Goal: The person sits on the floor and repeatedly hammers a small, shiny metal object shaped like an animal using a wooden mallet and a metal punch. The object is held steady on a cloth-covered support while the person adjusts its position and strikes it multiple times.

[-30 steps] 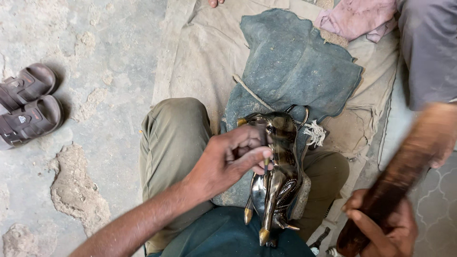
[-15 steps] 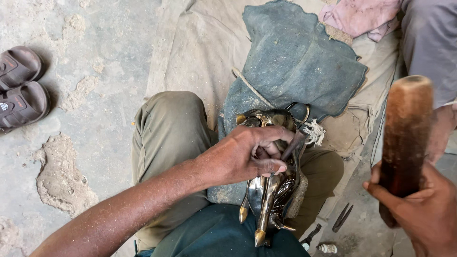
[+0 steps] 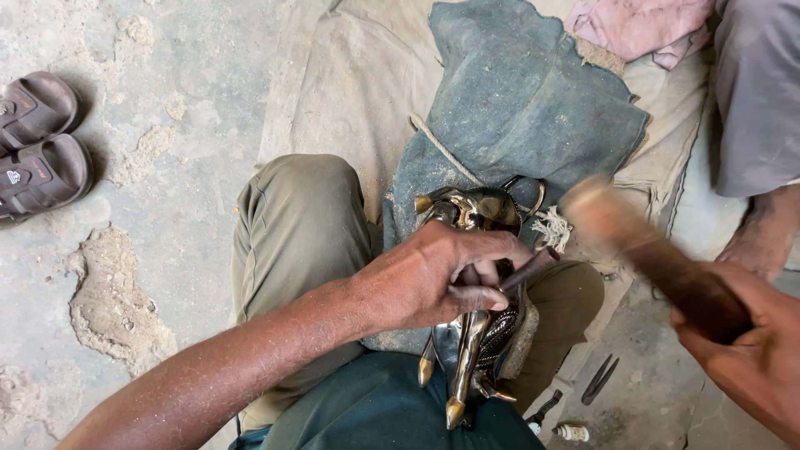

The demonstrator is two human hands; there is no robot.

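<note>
i am looking down at a big tan ground cloth [image 3: 350, 92] that is lying over the rough concrete floor [image 3: 158, 217], and i am sitting on it with my knee in olive trousers [image 3: 292, 225] bent up at the middle of the view. a dusty blue-grey cloth [image 3: 517, 108] is spreading across the upper part of the tan one and running down under the work, and a pink rag [image 3: 633, 25] is lying at the top edge beside another person's grey-clad leg [image 3: 758, 92] and bare foot [image 3: 762, 233]. a pair of brown sandals [image 3: 37, 142] is sitting well apart at the far left on the bare concrete. in my lap, between my legs, a shiny brass and dark metal figure [image 3: 471, 333] is resting on the blue-grey cloth, its pointed brass tips facing toward me. my left hand [image 3: 433, 279] is lying on top of the figure, fingers clenched around a thin dark chisel [image 3: 529, 268] whose upper end is sticking out to the right. my right hand [image 3: 750, 350] is gripping the handle of a wooden mallet [image 3: 642, 250], fingers wrapped tight; the mallet head is blurring just beside the chisel's end, and i cannot tell whether they are touching. a frayed white cord [image 3: 550, 227] is showing beside the figure, and a few small dark tools [image 3: 596, 383] are lying on the floor at lower right.
</note>
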